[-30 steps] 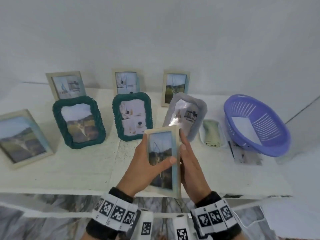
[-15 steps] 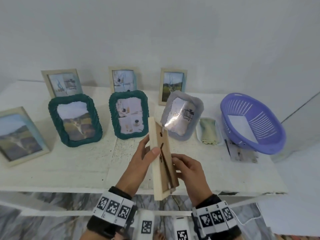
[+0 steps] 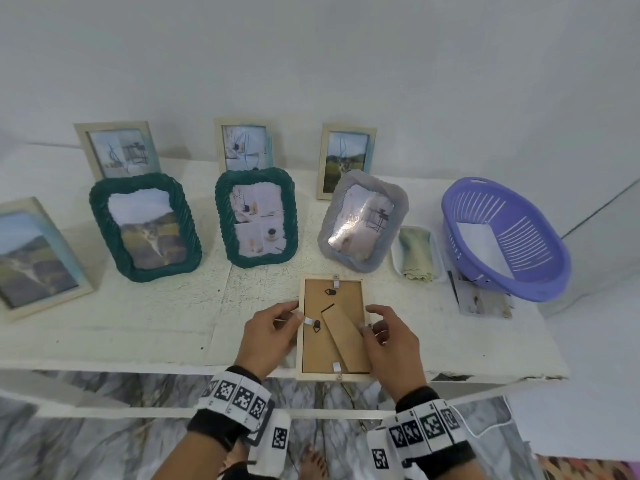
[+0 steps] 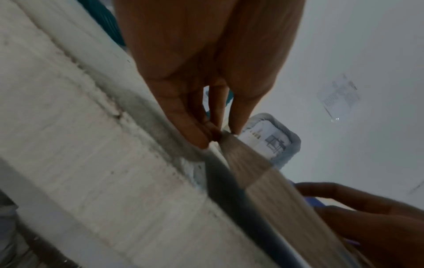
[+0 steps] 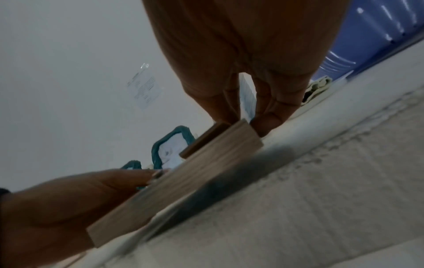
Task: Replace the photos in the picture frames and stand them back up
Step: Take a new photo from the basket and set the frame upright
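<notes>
- Two hands are working on one wooden frame (image 3: pixel 333 327), which lies face down at the near edge of the white table (image 3: pixel 138 317), right between them.
- On one side, the left hand (image 3: pixel 268 336) curls its fingers round the frame's left edge and pinches at a small white clip (image 3: pixel 308 320) there.
- On the other side, the right hand (image 3: pixel 389 337) curls its fingers on the frame's right edge, beside the brown stand flap (image 3: pixel 344 336).
- I think this is the opening step: the back has to come off before the photo can be swapped.
- Next, the little clips need turning aside, gently, so the back board lifts out.
- Past the fingertips stand two green frames (image 3: pixel 255 216) and a grey frame (image 3: pixel 362 220), with three small pale frames (image 3: pixel 346 161) behind them.
- Beyond the right hand sits a purple basket (image 3: pixel 540 271) with white paper inside. That may be the new photos, but I cannot tell.
</notes>
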Demonstrator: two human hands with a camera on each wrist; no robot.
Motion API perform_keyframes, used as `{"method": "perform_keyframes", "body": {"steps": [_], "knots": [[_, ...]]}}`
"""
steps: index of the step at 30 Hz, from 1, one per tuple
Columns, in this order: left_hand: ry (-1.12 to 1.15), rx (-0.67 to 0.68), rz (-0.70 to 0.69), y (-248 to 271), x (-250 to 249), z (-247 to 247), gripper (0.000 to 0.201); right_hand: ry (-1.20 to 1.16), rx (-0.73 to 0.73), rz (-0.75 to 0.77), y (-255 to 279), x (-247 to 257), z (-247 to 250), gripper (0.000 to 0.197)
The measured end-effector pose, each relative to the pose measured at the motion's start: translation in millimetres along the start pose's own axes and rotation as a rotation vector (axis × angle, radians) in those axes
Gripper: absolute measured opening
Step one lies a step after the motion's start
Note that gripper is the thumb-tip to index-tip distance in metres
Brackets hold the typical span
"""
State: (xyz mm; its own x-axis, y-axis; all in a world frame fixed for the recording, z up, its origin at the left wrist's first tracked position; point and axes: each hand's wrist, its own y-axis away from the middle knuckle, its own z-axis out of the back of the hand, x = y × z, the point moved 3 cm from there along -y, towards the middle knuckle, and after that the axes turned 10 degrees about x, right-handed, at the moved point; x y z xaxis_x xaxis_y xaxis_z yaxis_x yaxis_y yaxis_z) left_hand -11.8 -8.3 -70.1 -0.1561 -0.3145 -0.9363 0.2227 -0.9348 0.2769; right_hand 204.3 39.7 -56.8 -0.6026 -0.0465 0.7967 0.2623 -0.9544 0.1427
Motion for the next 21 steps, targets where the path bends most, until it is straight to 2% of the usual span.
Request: {"method": "perform_keyframes", "body": {"steps": [4, 9, 15, 21], "knots": [[-0.120, 0.027, -0.027, -1, 3, -11, 0.033, 0.202, 0.081, 0.044, -6, -7, 0, 0.024], [-0.194, 0.004, -0.062, -1, 4, -15, 0.034, 0.329, 0.218, 0.065, -14, -9, 0, 0.025], [-0.191, -0.058, -0.068, -1, 12, -16, 0.035, 0.337, 0.336, 0.100, -21, -7, 8, 0.018], [-0.204, -0.039, -0.078, -3, 13, -15, 0.036, 0.283, 0.410, 0.082, -25, -2, 13, 0.012]]}}
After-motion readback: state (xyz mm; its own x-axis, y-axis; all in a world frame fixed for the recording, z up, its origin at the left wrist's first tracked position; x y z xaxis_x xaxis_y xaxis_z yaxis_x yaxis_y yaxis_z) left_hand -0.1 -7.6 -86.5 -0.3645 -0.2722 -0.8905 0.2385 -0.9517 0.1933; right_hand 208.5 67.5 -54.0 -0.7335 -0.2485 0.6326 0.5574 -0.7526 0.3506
